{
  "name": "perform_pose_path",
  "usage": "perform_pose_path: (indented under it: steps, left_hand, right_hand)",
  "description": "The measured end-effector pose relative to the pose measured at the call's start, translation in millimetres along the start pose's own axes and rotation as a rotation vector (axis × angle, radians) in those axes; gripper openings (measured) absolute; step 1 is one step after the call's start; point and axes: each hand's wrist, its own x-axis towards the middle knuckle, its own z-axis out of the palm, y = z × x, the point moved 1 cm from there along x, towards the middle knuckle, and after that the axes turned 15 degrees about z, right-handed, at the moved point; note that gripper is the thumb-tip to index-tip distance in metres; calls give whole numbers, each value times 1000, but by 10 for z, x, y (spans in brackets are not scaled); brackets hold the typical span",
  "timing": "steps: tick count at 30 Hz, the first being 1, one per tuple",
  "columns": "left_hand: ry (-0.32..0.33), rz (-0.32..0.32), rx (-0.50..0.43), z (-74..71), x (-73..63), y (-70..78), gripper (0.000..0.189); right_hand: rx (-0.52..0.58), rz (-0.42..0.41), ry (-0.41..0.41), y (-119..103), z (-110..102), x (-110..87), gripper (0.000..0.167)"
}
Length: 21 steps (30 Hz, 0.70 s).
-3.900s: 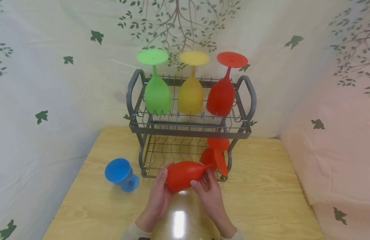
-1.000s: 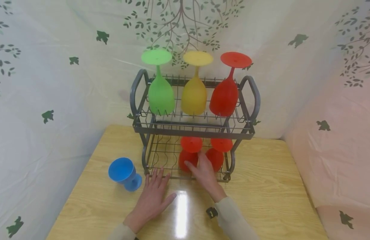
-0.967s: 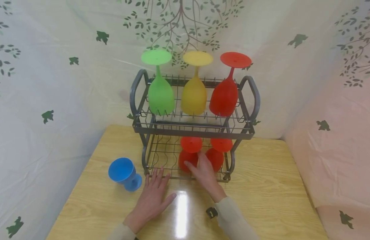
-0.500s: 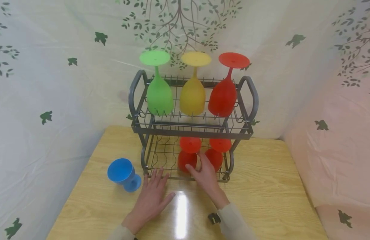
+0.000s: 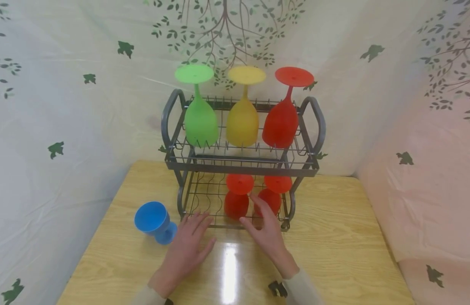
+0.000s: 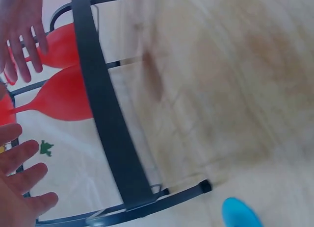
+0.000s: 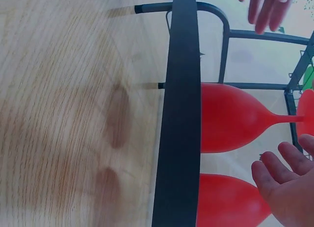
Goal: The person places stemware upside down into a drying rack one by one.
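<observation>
Two red wine goblets stand upside down on the lower tier of the dark dish rack [image 5: 242, 168]: one in the middle [image 5: 236, 205] and one by the right end [image 5: 273, 202]. My right hand [image 5: 269, 235] is just in front of them, thumb and fingers spread, with nothing in its grasp. In the right wrist view a gap shows between the fingers [image 7: 277, 170] and the middle goblet's bowl [image 7: 235, 116]. At the rack's front left, my left hand [image 5: 185, 248] lies palm down with straight fingers. Whether its fingertips touch the rack edge I cannot tell.
Green [image 5: 201, 123], yellow [image 5: 242, 123] and red [image 5: 281, 123] goblets sit inverted on the upper tier. A blue goblet [image 5: 152, 218] stands upright on the wooden table [image 5: 334, 237], left of the rack. A patterned cloth [image 5: 341, 84] hangs behind.
Both hands held a red goblet at first; it then stood inverted mid lower tier. My right hand has since let go and drawn back slightly. My left hand has shifted slightly left.
</observation>
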Motion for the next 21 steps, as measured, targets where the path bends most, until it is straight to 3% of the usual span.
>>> perform_pose_path:
  steps: [6,11,17,21]
  left_hand:
    - [135,112,26,-137,72,-44,50]
    - [197,138,76,-286,128,-104,59]
    - [192,106,127,-457,134,-231,67]
    - [140,55,159,-536,87,-355,73]
  right_hand:
    - [3,-56,23,-10,-57,-85,67]
    - [18,-71,20,-26,-106,-141,67]
    - [22,-14,10,-17,-165,-211,66]
    - [21,1,6,-1,-193,-245,65]
